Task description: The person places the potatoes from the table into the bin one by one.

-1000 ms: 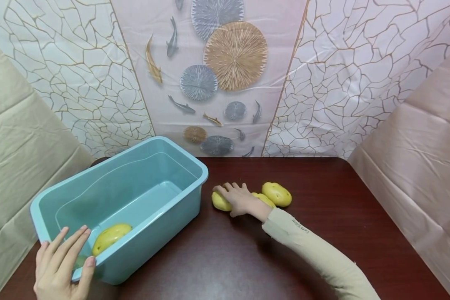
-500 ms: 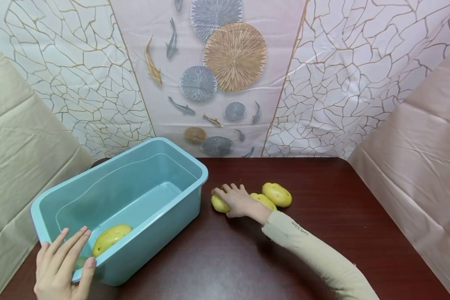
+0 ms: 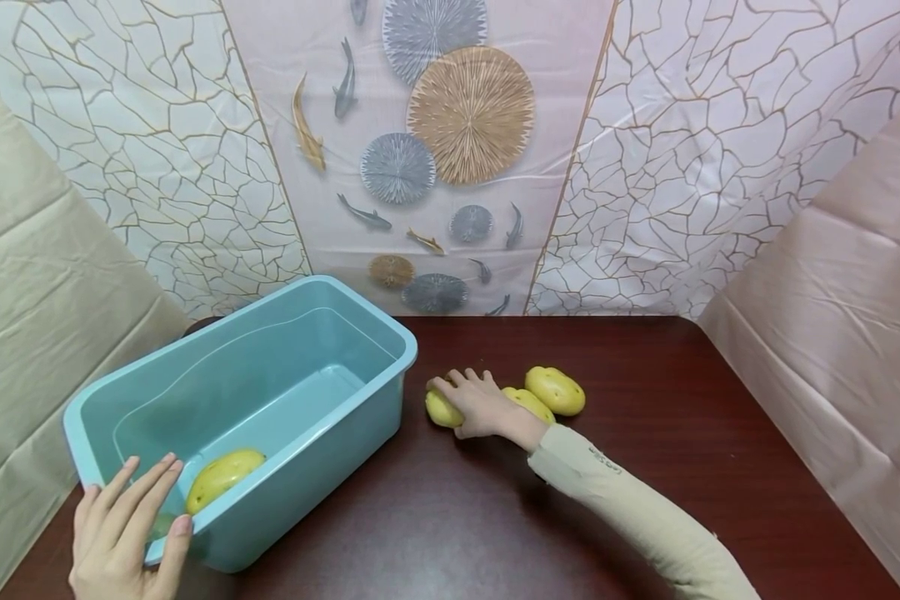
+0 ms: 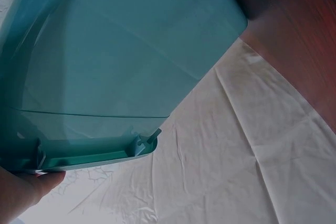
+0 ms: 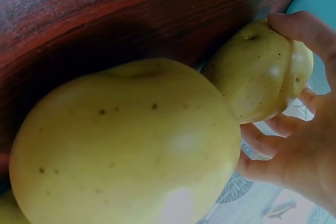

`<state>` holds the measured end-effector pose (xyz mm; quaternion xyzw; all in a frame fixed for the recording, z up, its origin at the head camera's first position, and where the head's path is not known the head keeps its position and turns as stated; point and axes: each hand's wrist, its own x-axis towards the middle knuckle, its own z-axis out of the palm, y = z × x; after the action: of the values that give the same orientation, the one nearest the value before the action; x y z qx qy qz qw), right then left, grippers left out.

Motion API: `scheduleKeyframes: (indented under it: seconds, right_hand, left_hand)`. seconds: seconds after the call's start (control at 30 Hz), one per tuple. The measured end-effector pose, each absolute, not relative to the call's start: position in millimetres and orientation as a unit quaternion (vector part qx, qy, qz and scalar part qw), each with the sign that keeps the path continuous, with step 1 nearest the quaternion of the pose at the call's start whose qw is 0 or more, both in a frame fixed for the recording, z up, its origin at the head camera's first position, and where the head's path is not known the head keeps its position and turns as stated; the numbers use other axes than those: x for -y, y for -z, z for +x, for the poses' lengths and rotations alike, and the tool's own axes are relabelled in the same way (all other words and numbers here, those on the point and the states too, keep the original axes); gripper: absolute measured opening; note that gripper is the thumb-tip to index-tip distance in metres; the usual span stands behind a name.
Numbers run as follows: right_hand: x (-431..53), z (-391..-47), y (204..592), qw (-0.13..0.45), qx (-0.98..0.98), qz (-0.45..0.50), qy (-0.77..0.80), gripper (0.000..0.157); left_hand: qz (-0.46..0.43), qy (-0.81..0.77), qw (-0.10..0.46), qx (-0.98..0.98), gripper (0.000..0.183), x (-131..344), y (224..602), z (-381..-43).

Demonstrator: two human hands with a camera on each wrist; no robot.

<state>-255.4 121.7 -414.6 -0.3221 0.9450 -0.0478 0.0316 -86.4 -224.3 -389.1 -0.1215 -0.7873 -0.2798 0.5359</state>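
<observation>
Potato (image 3: 442, 411), yellow, rounded, dark-speckled, at glossy red-brown tabletop (image 3: 435, 517); gripped by right hand (image 3: 484, 407), fingers curled round it. Two more yellow potatoes (image 3: 555, 391) near. Left hand (image 3: 123, 537), fingers extended, rests on near-end rim of rectangular light-blue plastic bin (image 3: 322, 446); yellow oval potato (image 3: 227, 477) inside.

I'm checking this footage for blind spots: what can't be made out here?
Head view: much of the gripped potato, hidden by the right hand.
Head view: what the greenish patch in the blue bin is, partly behind the left hand.
Head view: lettering on the sleeve, too small.
Left wrist view: most of that hand, beyond the edge or the blue bin.
</observation>
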Motion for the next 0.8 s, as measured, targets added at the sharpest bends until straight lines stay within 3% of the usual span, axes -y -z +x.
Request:
scheduleKeyframes:
  seconds: [0.53,0.8]
  right_hand:
    - [-128.2,-250.3,408.7,0.020,-0.945,-0.323,0.048,0.075]
    - [-131.6,-248.6,404.8,0.010,-0.944,-0.327,0.045,0.075]
  left_hand:
    - [-0.133,0.283,0.547,0.776,0.045,222.9,389.7,-87.4]
    - [-0.115,0.280,0.524,0.796,0.043,225.4,390.1,-84.4]
